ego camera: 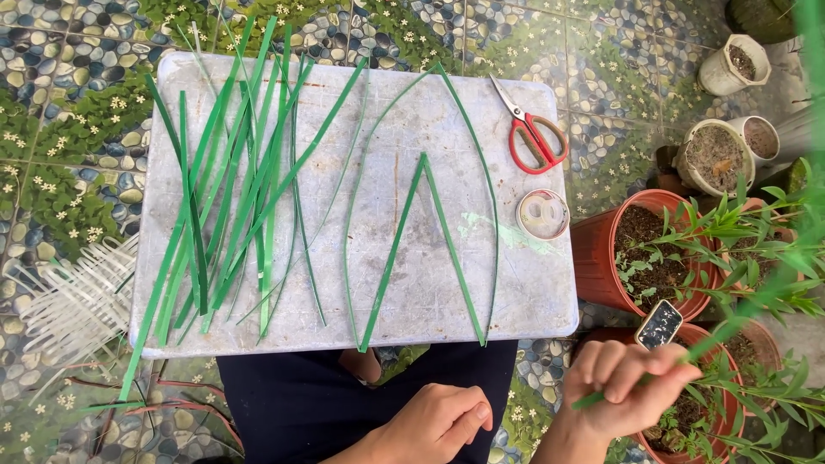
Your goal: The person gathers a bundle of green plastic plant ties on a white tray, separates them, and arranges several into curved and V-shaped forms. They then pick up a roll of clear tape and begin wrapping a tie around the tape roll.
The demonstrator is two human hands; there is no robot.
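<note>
Head view, looking straight down: the right hand (632,391) sits near and to the right, just off the board's near right corner, fingers curled and pinched around a long green leaf strip (730,322) that runs up and away to the right, past the potted plants — a firm hold, hand mostly closed. The left hand (443,421) rests low at the near edge, loosely curled against the dark trousers (301,404), with nothing in it. Between and beyond the hands lies the pale grey board (533,292), propped over the lap. On its left half, a loose sheaf of green strips (228,189) fans out, some overhanging the near edge. At centre, a folded strip (423,241) makes a narrow upside-down V, and a thinner strip (412,94) arches over it. Far right on the board — red-handled scissors (533,137), blades pointing far-left, and just nearer, a roll of clear tape (543,214). Terracotta pots (601,258) with leafy plants crowd the right side, white pots (722,155) beyond them. A white woven piece (69,301) lies on the pebble-pattern floor at left.
</note>
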